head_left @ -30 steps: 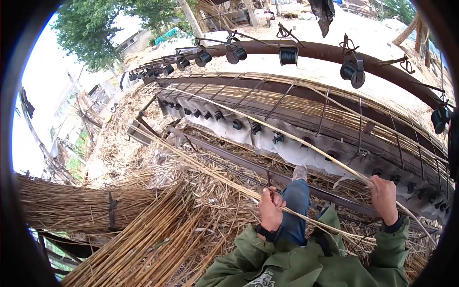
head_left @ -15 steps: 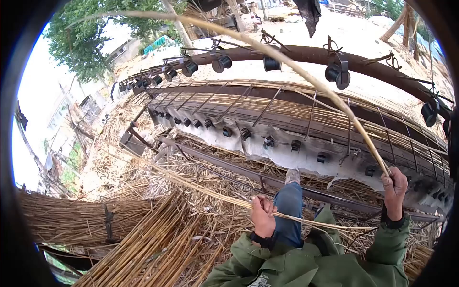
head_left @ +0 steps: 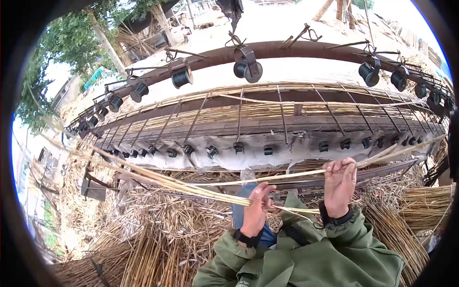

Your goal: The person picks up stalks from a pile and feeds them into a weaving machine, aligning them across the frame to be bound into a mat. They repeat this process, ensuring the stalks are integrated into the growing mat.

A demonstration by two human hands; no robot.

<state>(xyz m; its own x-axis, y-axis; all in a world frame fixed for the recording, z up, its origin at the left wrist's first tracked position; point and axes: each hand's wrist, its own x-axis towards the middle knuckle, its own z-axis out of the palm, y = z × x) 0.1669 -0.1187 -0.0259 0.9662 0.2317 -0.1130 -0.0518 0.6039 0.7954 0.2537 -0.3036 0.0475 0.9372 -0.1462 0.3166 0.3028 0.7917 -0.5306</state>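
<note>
The left hand (head_left: 256, 208) is curled round a thin bunch of reeds (head_left: 224, 196), thumb and fingers gathered together; the bunch runs from that fist up and away to the left, its short ends poking out on the right side towards the other wrist; the right hand (head_left: 340, 184) is raised a little higher, fingers bent and close together, pinching a long reed (head_left: 291, 175) (just where the thumb presses is hard to make out); that reed lies crosswise in front of the body, its left part passing just beyond the left hand, while more reed length slants up and out to the right past the right hand; its long axis runs roughly along the rack, on the near side of the pale sheet (head_left: 253, 158), and the right hand is the nearer of the two, being on it; beyond the sheet, thin metal rods (head_left: 283, 117) stand in a row across laid reeds (head_left: 258, 111), with small dark spools (head_left: 238, 148) along the sheet and larger ones hanging from the curved beam (head_left: 306, 49); broken stalks (head_left: 186, 222) litter the ground around the person's leg.
</note>
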